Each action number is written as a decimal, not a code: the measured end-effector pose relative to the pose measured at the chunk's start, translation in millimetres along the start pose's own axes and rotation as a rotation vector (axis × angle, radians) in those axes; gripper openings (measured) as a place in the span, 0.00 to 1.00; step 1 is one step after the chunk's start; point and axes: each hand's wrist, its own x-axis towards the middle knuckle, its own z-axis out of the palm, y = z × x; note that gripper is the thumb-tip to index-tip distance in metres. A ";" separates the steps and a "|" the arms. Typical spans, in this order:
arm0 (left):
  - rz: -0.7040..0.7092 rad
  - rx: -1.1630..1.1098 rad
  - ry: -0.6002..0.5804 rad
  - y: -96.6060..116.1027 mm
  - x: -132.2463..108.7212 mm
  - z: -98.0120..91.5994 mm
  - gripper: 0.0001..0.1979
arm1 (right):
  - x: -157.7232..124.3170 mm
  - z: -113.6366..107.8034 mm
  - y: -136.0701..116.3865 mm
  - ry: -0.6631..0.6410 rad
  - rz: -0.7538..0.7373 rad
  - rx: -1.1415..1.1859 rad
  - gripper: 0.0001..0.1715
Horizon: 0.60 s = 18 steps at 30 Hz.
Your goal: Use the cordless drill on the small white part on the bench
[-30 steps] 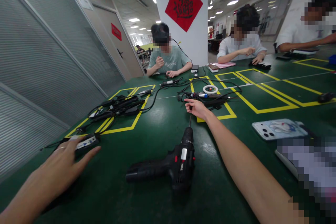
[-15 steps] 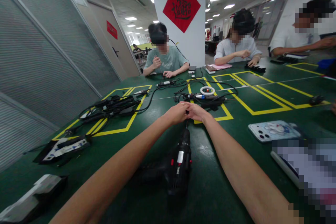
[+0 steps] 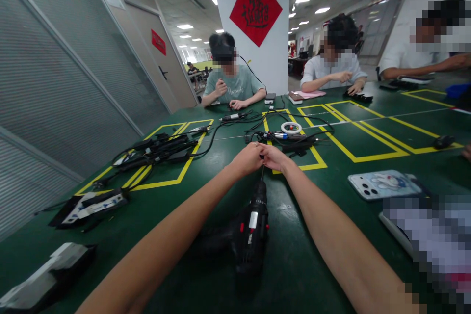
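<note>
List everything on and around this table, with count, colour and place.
table: 1, green, yellow lines
cordless drill: 1, black, lying centre
drill bit: 1, dark, in drill's chuck
phone: 1, pale patterned case, right
tape roll: 1, white, far centre
cabled tools: several, black, left yellow box
flat devices: 2, black-and-white, near left
sign: 1, red, on pillar
people: 3, seated far side
left hand: 1, closed at bit's tip
right hand: 1, pinching bit, touching left hand

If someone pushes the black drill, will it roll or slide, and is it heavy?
The drill lies on its side, handle sticking out, so it would probably slide, not roll. Its bulky body suggests weight. The thin bit looks stiff.
</note>
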 end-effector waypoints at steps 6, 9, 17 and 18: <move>-0.126 0.014 0.034 3.2 0.2 0.1 0.13 | -2.1 10.5 -3.4 -0.004 0.002 0.031 0.29; -0.190 0.022 0.028 -4.6 -5.4 -16.1 0.12 | -7.1 6.6 -6.5 -0.019 0.038 0.071 0.27; -0.467 0.110 -0.015 -54.2 -133.5 -116.0 0.18 | -14.5 -18.3 -9.3 0.142 -0.003 0.065 0.30; -0.566 0.132 -0.031 -62.5 -162.9 -129.8 0.18 | -14.1 -18.6 -9.1 0.149 -0.007 0.063 0.30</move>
